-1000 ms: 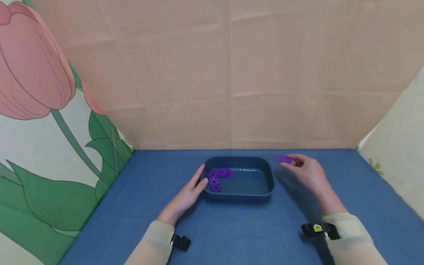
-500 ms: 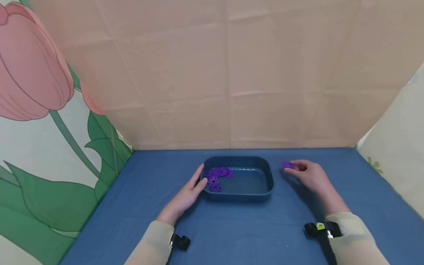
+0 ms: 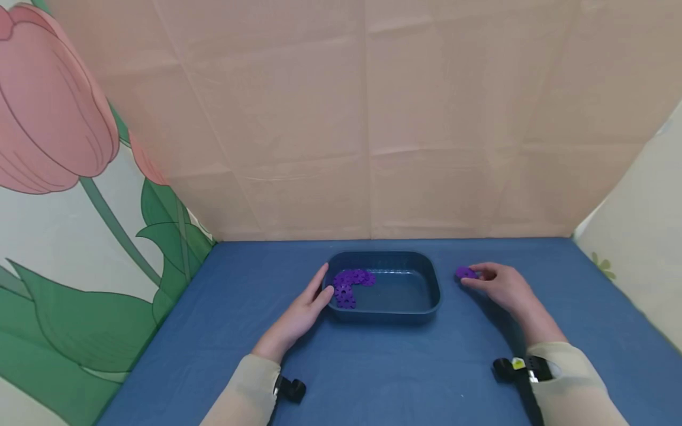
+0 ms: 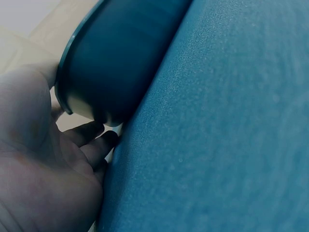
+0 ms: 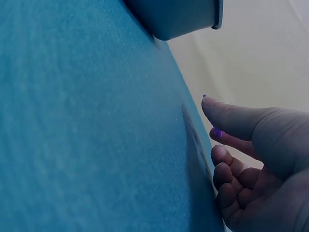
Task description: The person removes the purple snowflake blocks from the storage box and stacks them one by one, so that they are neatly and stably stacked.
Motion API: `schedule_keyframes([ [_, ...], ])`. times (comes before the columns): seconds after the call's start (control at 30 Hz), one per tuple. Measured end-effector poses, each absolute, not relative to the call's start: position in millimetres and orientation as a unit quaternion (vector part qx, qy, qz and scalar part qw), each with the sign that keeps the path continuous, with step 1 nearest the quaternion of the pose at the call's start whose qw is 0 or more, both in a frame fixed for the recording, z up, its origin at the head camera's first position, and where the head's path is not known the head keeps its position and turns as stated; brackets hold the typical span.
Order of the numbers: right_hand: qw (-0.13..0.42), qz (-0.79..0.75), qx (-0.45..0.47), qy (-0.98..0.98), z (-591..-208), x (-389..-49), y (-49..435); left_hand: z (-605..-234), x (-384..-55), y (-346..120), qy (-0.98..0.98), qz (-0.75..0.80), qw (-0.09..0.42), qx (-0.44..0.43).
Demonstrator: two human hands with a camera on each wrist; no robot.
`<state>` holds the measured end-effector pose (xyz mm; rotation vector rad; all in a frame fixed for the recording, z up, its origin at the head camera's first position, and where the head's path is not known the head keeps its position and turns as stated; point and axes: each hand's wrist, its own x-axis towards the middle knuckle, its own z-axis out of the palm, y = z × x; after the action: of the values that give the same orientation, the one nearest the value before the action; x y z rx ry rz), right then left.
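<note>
A dark blue rectangular plastic tray (image 3: pixel 386 317) stands on the blue cloth. Several purple snowflake building discs (image 3: pixel 346 291) lie bunched in its left part. At the tray's left end, my left hand (image 3: pixel 298 316) holds on, thumb at the rim near the front and index finger along the side farther back. The left wrist view has the other fingertips (image 4: pixel 110 137) low by the tray's base. Right of the tray, my right hand (image 3: pixel 503 288) pinches a purple snowflake building disc (image 3: pixel 466 273) between thumb and fingers. Only a sliver of purple shows in the right wrist view.
Blue cloth (image 3: pixel 394 373) covers the table. A beige hanging sheet (image 3: pixel 367 130) rises behind it. On the left is a wall covering printed with tulips (image 3: pixel 53 106); a pale wall (image 3: pixel 644 236) bounds the right. Each wrist wears a black camera (image 3: pixel 290 390).
My right hand has moved slightly right and toward me, lowering with the disc between its fingers. The disc has tilted so its notched face shows more. My left hand and the tray stay put.
</note>
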<state>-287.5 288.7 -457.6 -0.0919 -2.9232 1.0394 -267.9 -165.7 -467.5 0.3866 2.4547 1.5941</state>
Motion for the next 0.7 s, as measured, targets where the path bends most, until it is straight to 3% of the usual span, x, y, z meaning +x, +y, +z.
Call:
schedule_keyframes([
  [0.7,0.008,0.306,-0.01,-0.952,-461.7,-288.6,288.8,-466.7,-268.0,-165.0,0.826,0.54,0.099,0.129],
])
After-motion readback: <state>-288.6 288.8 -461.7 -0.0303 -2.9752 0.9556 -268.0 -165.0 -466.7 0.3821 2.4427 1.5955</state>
